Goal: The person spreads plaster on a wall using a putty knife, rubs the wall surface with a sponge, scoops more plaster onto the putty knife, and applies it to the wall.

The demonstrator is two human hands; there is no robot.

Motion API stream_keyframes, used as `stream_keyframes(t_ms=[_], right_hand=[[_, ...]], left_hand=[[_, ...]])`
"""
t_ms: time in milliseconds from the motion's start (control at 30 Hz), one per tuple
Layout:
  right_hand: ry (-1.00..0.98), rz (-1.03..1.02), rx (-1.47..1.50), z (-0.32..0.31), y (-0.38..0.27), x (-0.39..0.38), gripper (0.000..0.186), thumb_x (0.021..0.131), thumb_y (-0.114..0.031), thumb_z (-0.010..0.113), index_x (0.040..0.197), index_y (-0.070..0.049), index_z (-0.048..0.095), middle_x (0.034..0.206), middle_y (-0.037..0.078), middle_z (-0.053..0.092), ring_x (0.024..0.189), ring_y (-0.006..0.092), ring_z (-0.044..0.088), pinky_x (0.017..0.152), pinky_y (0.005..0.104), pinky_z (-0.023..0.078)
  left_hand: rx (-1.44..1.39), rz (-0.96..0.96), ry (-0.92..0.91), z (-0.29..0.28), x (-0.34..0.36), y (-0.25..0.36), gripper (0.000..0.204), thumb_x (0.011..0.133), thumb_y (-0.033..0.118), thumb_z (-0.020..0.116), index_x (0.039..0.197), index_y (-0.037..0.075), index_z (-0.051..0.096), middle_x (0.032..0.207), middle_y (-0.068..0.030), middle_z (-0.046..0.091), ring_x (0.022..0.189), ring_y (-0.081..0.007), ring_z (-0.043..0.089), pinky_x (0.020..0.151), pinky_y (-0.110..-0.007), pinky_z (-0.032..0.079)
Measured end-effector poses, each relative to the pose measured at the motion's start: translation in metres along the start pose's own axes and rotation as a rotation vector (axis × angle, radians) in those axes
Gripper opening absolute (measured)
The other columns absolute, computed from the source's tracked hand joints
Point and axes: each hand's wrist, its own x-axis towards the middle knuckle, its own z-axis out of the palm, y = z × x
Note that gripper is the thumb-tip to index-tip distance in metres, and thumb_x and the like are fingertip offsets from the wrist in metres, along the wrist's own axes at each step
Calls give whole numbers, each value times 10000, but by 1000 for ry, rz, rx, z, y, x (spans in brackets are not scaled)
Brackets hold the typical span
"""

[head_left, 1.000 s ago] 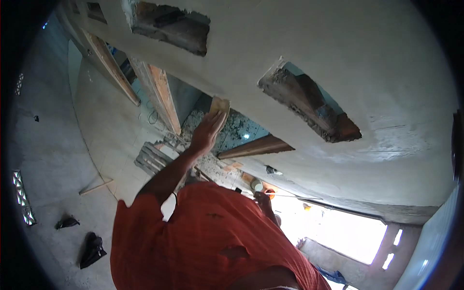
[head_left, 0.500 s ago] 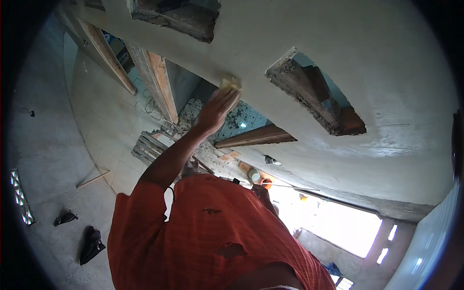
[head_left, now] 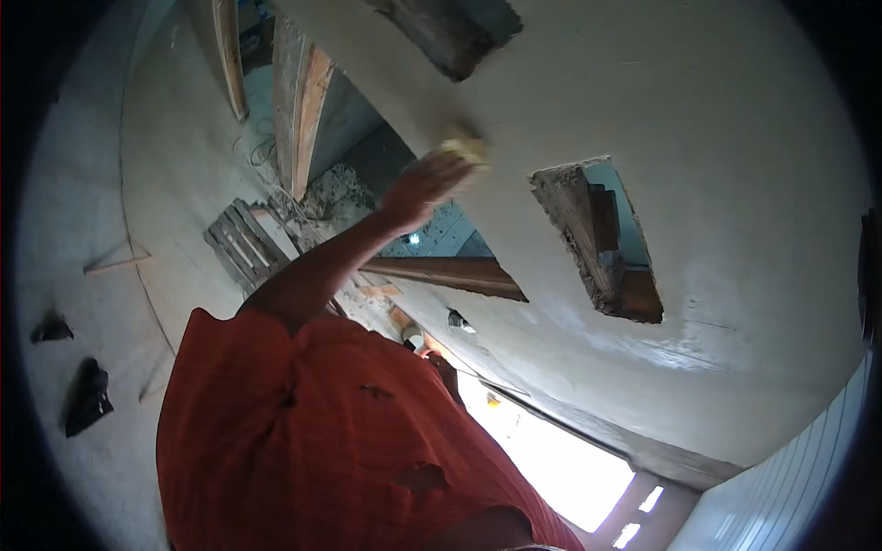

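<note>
pale plastered wall (head_left: 735,138) fills the view, two rough rectangular holes (head_left: 602,239) cut in it — a person in an orange shirt (head_left: 322,441) reaches up, hand (head_left: 424,184) pressing a small yellowish pad (head_left: 462,147) flat on the plaster between the holes, fingers closed over it.

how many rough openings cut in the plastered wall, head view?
2 in view. One rough opening sits right of the raised hand; another is at the top edge, partly cropped. More may lie outside the frame.
</note>
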Motion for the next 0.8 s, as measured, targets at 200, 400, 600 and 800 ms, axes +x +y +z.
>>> stream_keyframes(t_ms=[200,400,600,800], right_hand=[[-60,6,-83,-28,-12,1,362,920,-196,568,1237,-24,591,1045,114,671,882,196,652,752,327,534],[-80,2,-142,-43,-2,9,359,911,-173,568,1238,-25,588,1051,113,667,882,188,652,753,321,531],[-31,73,-116,-42,-54,25,362,906,-176,588,1245,-50,587,1061,89,666,879,190,651,746,330,530],[-222,128,27,-18,44,73,335,882,-194,623,1199,-84,608,1043,65,662,893,169,640,730,278,499]], left_hand=[[-171,-518,144,-24,-112,-37,621,916,-46,446,1503,99,303,1505,-201,343,1414,-360,296,1159,-501,264],[-166,-702,581,-58,10,-118,564,1014,215,411,1516,45,217,1526,-273,242,1430,-379,237,1151,-452,271],[-22,-695,354,-44,25,-168,564,1033,294,346,1521,53,198,1541,-247,238,1422,-346,271,1138,-395,299],[315,-128,-264,-24,10,71,545,1006,133,302,1532,64,176,1591,-130,190,1462,-227,204,1190,-355,195]])
